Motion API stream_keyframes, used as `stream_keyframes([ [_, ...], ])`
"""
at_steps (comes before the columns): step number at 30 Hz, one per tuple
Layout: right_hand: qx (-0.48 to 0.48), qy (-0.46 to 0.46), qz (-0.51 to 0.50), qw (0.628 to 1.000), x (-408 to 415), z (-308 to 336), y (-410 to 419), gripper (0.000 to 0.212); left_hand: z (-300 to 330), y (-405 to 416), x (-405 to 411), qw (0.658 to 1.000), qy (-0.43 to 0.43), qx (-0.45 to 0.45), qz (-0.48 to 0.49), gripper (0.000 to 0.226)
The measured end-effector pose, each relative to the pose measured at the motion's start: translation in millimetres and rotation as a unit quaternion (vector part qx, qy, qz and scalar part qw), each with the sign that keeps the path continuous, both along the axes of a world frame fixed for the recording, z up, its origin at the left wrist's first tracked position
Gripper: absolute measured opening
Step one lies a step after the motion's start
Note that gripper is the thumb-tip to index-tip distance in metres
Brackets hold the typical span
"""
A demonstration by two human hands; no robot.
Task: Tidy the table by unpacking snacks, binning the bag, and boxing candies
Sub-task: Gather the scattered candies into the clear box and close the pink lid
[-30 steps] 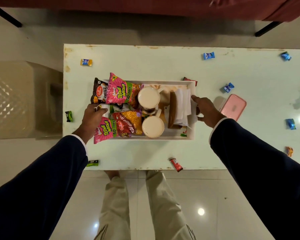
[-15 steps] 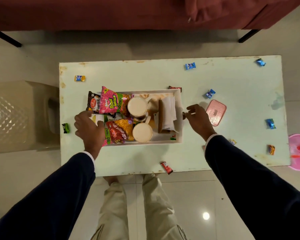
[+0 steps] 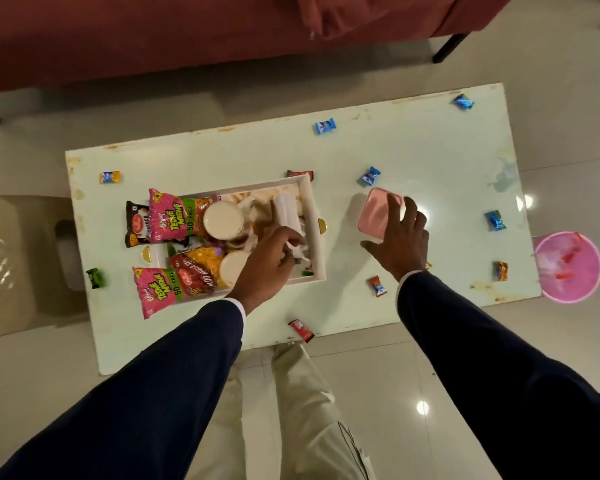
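A white tray (image 3: 317, 251) on the pale table (image 3: 413, 150) holds pink and red snack packets (image 3: 174, 216), two cream cups (image 3: 223, 220) and white paper (image 3: 286, 209). My left hand (image 3: 269, 261) reaches into the tray's right half, with its fingers curled on the crumpled white paper. To the right of the tray lies a pink box (image 3: 376, 213). My right hand (image 3: 400, 237) lies over the box's near right side with fingers spread. Several wrapped candies are scattered on the table, among them a blue candy (image 3: 370, 176), a red-and-blue candy (image 3: 377, 286) and a red candy (image 3: 301, 330).
A pink bin (image 3: 567, 266) stands on the floor at the table's right end. A beige plastic stool (image 3: 14, 265) stands at the left end. A red sofa (image 3: 153, 32) runs along the far side. My legs are against the near edge.
My left hand left the tray's left end and went into its right half. My right hand let go of the tray's right handle and moved onto the pink box. The view swung right.
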State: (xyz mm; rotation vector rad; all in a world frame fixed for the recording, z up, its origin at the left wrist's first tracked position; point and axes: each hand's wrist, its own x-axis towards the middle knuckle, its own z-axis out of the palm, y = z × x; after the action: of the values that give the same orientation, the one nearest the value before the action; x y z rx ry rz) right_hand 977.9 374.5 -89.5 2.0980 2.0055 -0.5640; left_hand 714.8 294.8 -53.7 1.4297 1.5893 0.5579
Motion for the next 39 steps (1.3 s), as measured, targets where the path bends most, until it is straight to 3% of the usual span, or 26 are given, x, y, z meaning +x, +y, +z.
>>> stream_keyframes([
  [3, -0.033, -0.005, 0.054, 0.998, 0.9, -16.7, 19.7, 0.127, -3.0, 8.7, 16.7, 1.0, -0.013, -0.019, -0.001, 0.031],
  [8, -0.059, -0.004, 0.08, 0.995, -2.8, -24.3, 46.2, 0.114, -4.0, 10.6, 29.0, 0.991, -0.09, -0.096, 0.024, 0.043],
  [11, -0.093, 0.063, 0.071, 0.991, -8.7, -6.5, 35.3, 0.117, -3.0, 6.6, 33.4, 0.974, -0.145, -0.157, 0.076, 0.03],
  [15, -0.149, 0.263, 0.035, 0.953, -17.9, 38.1, -26.4, 0.123, 7.2, -4.7, 48.4, 0.92, -0.255, -0.193, 0.227, 0.02],
  [18, -0.182, 0.386, -0.011, 0.904, -18.8, 70.9, -95.8, 0.12, 17.4, -17.5, 58.9, 0.888, -0.284, -0.249, 0.261, 0.029],
  [20, -0.166, 0.412, -0.004, 0.896, -21.0, 86.1, -132.8, 0.117, 19.5, -30.5, 64.8, 0.863, -0.29, -0.339, 0.238, 0.037],
  [23, -0.136, 0.381, 0.021, 0.914, -30.4, 95.7, -166.2, 0.115, 25.6, -55.1, 68.5, 0.825, -0.283, -0.448, 0.196, 0.049],
  [35, -0.085, 0.389, 0.197, 0.896, -35.5, 157.0, -185.8, 0.113, 87.3, -119.4, 61.9, 0.847, -0.304, -0.327, 0.289, 0.05],
  [37, -0.096, 0.405, 0.187, 0.89, -27.8, 169.9, -193.4, 0.094, 100.0, -131.9, 63.4, 0.864, -0.291, -0.312, 0.266, 0.054],
  [39, -0.1, 0.435, 0.121, 0.886, -12.7, 178.2, -192.9, 0.058, 106.6, -144.5, 65.5, 0.887, -0.264, -0.311, 0.217, 0.06],
])
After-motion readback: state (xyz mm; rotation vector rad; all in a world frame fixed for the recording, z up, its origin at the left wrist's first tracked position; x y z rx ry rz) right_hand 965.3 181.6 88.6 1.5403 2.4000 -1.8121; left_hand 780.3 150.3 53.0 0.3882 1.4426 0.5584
